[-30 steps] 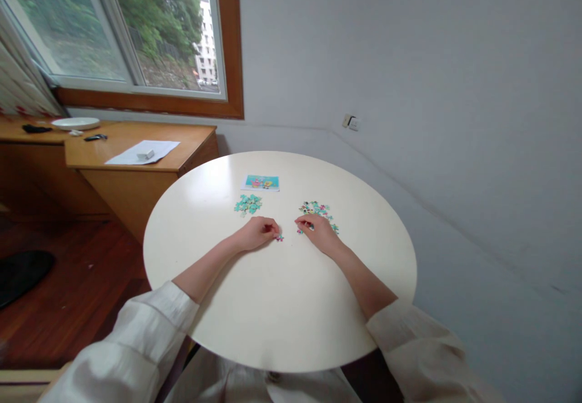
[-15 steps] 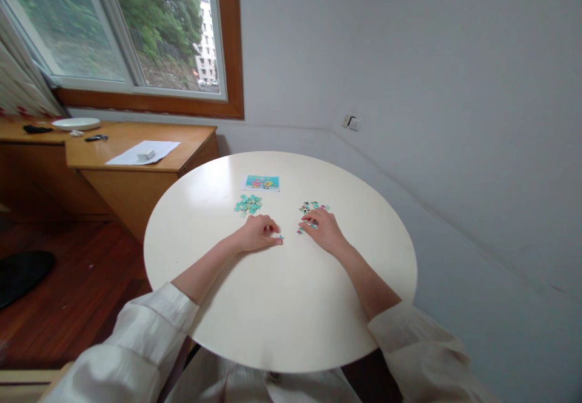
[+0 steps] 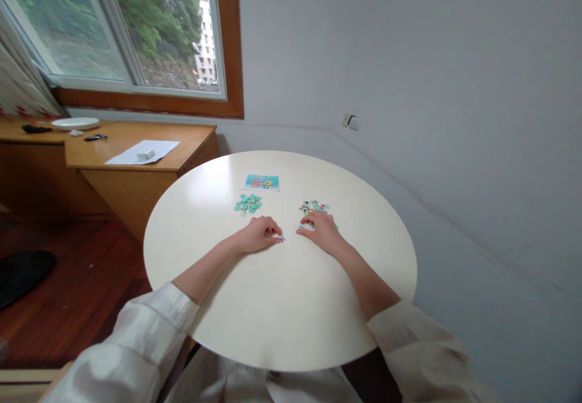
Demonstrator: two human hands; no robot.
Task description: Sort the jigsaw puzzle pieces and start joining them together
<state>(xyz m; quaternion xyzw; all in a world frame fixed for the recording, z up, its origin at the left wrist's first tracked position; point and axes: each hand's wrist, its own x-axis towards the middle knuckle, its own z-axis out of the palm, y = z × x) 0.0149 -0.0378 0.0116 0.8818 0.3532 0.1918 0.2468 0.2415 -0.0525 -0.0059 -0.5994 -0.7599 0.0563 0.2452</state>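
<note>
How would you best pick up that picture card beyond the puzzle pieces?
Probably by its near long edge, from the person's side: the picture card lies flat and thin on the table, so a fingertip must lift that edge first.
</note>
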